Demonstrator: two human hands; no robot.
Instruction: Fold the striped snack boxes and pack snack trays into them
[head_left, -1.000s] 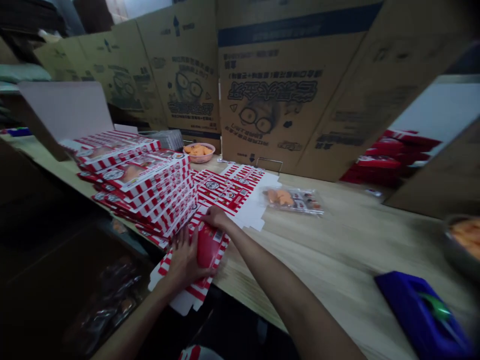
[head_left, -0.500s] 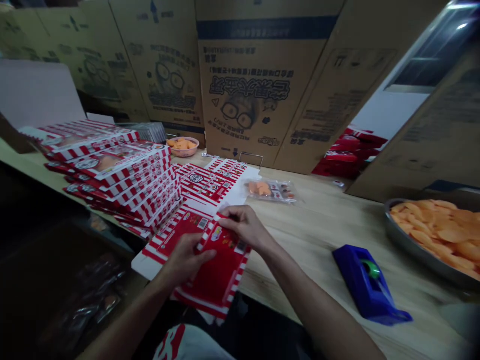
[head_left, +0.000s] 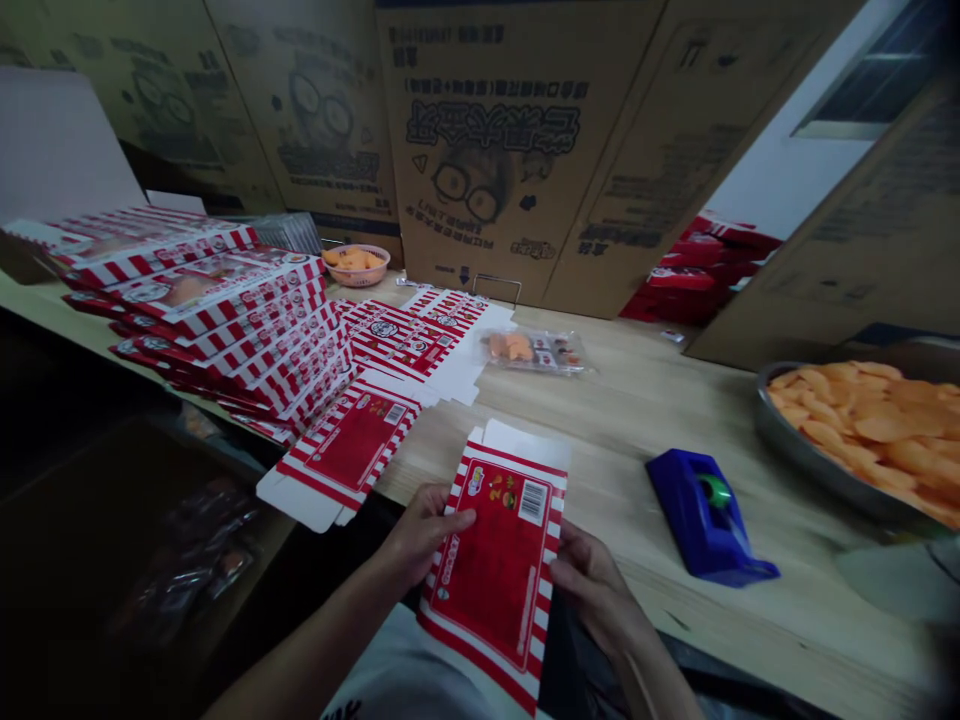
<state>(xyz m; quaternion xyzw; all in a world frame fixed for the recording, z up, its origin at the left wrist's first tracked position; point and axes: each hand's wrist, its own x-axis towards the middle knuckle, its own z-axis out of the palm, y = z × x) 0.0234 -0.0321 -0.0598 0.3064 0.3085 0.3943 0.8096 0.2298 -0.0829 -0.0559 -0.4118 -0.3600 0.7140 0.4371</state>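
Observation:
A flat red carton (head_left: 499, 560) with striped edges, a barcode and white end flaps is held between my two hands over the table's front edge. My left hand (head_left: 424, 530) grips its left side, thumb lying on the printed face. On the right side my right hand (head_left: 596, 580) pinches the edge, its fingers partly hidden behind the carton. Another flat red carton (head_left: 356, 440) lies to the left on the table, near more striped flat cartons (head_left: 409, 335).
Several filled striped boxes (head_left: 247, 320) are stacked at left. A blue tape dispenser (head_left: 705, 515) and a metal bowl of orange pieces (head_left: 769, 425) stand right. Behind are a clear packet (head_left: 532, 350), a pink basket (head_left: 375, 272) and tall brown cardboard boxes (head_left: 487, 130).
The held carton has come away from the flat cartons toward me and to the right, and its barcode side now faces up. My right hand has moved down to its right edge.

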